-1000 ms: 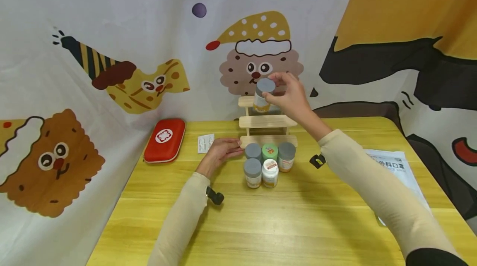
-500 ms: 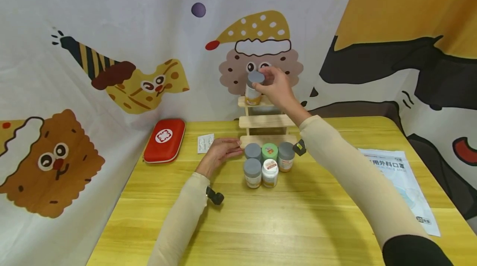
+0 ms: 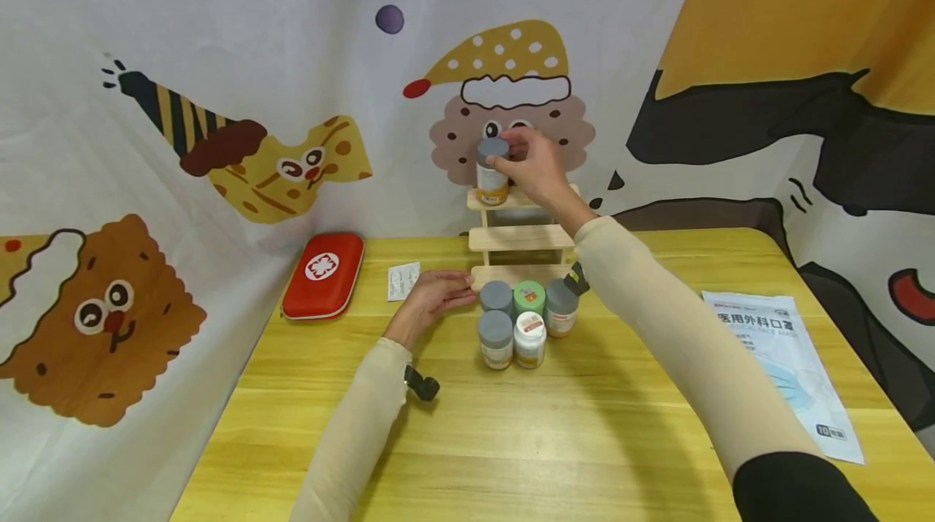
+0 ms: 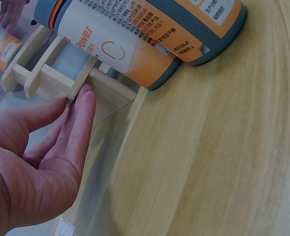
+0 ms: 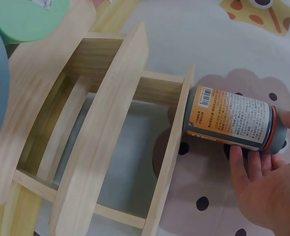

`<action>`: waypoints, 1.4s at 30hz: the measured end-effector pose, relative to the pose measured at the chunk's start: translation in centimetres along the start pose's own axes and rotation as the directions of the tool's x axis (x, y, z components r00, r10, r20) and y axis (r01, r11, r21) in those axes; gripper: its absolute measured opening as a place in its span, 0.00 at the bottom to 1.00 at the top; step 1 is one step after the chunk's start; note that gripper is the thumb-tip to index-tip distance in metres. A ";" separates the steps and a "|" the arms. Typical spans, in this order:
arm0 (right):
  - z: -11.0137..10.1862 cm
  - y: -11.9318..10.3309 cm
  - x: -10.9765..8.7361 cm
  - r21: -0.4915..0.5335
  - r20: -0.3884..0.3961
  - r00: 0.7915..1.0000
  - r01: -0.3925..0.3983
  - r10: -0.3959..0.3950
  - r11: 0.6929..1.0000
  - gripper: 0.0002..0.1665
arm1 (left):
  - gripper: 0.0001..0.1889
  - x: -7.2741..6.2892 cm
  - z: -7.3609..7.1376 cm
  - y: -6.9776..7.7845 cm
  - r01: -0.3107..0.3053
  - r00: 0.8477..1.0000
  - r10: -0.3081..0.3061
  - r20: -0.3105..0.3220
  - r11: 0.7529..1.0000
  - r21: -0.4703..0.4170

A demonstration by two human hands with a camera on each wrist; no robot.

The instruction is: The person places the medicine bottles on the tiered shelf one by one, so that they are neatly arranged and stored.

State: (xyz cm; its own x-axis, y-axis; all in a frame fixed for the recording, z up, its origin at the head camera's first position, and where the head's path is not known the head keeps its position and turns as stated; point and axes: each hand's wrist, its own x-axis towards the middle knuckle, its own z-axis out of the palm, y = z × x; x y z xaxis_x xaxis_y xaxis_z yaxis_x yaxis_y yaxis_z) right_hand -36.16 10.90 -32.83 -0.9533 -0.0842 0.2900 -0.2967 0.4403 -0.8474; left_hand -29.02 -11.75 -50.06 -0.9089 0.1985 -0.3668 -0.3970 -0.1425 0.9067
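Note:
My right hand (image 3: 539, 169) holds a grey-capped supplement bottle (image 3: 492, 174) by its lid, at the left end of the top tier of a small wooden three-tier rack (image 3: 520, 238). In the right wrist view the base of that bottle (image 5: 223, 118) meets the top board, and the thumb and fingers are around its cap. My left hand (image 3: 433, 299) pinches the left end of the lowest board between thumb and fingers, plainest in the left wrist view. Several bottles stand close together before the rack: grey-lidded ones (image 3: 497, 339), a green-lidded one (image 3: 529, 297) and a small white one (image 3: 529, 339).
A red zip case (image 3: 323, 276) lies at the table's back left, with a small white printed packet (image 3: 402, 282) to its right. On the right side lies a face mask packet (image 3: 789, 376). A cartoon-printed cloth (image 3: 292, 59) hangs behind the wooden table (image 3: 467, 441).
My right hand has carried the bottle left and slightly up, from above the rack onto the left end of its top tier. The left hand stays at the lowest board.

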 end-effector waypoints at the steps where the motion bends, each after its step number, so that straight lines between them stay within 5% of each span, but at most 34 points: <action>1: 0.0 0.0 0.0 -0.005 0.002 1.000 0.003 -0.003 1.000 0.32 | 0.16 0.0 0.0 0.0 -0.002 1.000 0.002 0.001 1.000 0.000; 9: 0.3 0.1 0.0 -0.053 -0.024 0.999 0.033 -0.034 0.998 0.33 | 0.16 0.4 0.0 -0.2 -0.004 1.000 0.004 0.013 1.000 -0.004; 19: -0.2 0.9 -1.6 0.008 -0.030 0.996 0.083 -0.082 0.997 0.38 | 0.17 0.2 0.1 -0.2 -0.003 1.000 0.003 0.000 1.000 0.003; 28: -1.4 1.9 -5.0 0.069 -0.021 0.992 0.122 -0.121 0.990 0.38 | 0.18 0.2 0.0 -0.3 0.003 1.000 -0.003 0.005 1.000 -0.002; 42: -2.5 2.0 -12.4 0.152 0.147 0.976 0.135 -0.158 0.979 0.35 | 0.17 0.2 -0.1 -0.1 0.028 1.000 -0.028 -0.005 1.000 0.015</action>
State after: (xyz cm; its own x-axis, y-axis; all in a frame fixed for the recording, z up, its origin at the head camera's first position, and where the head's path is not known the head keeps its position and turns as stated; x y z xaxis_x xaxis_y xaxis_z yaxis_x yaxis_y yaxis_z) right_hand -24.79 15.08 -36.99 -0.8922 -0.2834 0.3516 -0.4282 0.2834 -0.8581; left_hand -29.19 -11.74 -50.26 -0.8983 0.1970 -0.3927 -0.4200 -0.1228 0.8992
